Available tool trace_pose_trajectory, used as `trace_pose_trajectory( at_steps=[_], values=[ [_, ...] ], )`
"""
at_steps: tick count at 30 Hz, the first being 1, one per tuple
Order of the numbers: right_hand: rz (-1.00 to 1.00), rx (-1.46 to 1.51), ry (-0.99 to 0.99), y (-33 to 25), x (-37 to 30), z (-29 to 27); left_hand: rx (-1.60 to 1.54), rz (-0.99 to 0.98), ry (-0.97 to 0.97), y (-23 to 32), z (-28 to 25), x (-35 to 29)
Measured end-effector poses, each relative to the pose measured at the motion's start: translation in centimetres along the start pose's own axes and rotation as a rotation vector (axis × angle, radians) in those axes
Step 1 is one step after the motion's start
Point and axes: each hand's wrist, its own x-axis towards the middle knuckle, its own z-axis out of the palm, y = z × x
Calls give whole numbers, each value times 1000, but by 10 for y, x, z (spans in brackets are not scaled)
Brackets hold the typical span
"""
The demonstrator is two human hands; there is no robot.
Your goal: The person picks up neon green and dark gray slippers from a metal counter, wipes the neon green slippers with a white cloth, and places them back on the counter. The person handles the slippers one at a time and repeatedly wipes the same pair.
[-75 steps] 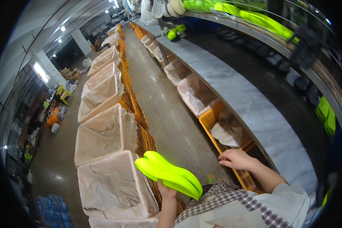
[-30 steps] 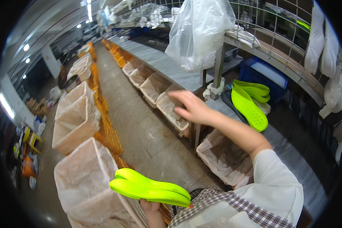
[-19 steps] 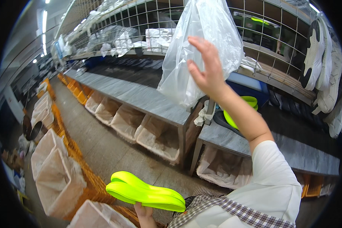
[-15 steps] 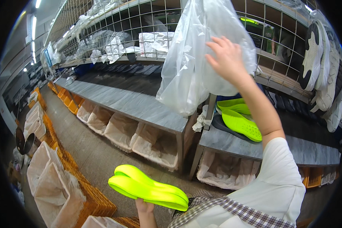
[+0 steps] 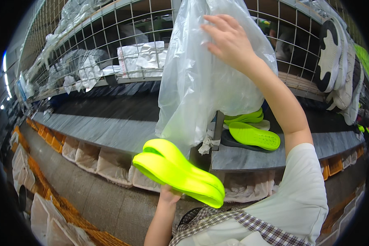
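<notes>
My left hand [image 5: 170,194] grips a pair of neon yellow-green shoe soles [image 5: 178,172] from beneath, the two lying together and tilted down to the right. Most of its fingers are hidden under the soles. Up at the clear plastic bags [image 5: 188,82] that hang from the wire rack, my right hand [image 5: 229,43] reaches with its fingers spread. It is against or just in front of the plastic; I cannot tell whether it touches. Below my right forearm, another neon sole [image 5: 256,136] rests on a dark sole on the grey worktop.
A wire mesh rack [image 5: 293,45] stands above a dark conveyor belt [image 5: 110,104] edged by grey worktop. White and black soles [image 5: 330,53] hang at right. Lined bins [image 5: 112,166] sit under the bench, and orange crates [image 5: 65,205] line the left side.
My left hand has raised the neon soles up and to the right, toward the hanging bags. My right hand has moved higher and slightly left across the bags. The view has shifted.
</notes>
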Motion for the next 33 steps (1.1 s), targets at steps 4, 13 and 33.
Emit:
trace_pose_trajectory(
  at_steps=[4, 13, 33],
  values=[
    [-183, -160, -177, -14, 33, 3, -48, -120, -134, 10, 9, 52],
    [644, 1033, -973, 0, 119, 9, -236, -289, -311, 30, -25, 76],
    [585, 612, -1942, 15, 104, 67, -528, -88, -699, 64, 47, 224]
  ],
)
